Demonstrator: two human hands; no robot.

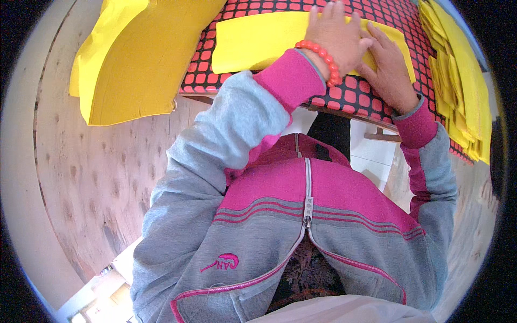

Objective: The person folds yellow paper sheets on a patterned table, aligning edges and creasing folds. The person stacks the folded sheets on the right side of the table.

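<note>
A flat yellow sheet [258,43], perhaps cloth or felt, lies lengthwise on the table covered in a red and black checked cloth [344,96]. My left hand [335,40], with a red bead bracelet at the wrist, lies over the right half of the sheet, its fingers stretched toward the far edge. Beside it, my right hand [389,67] rests on the sheet's right end with fingers extended. The two hands meet or overlap near the thumbs. Part of the sheet is hidden beneath them.
A larger yellow piece [145,64] hangs over the table's left end, its lower edge drooping past the tabletop. At the right end, a stack of yellow pieces [458,81] overhangs the edge. A pale wooden board surface [107,172] shows at the left.
</note>
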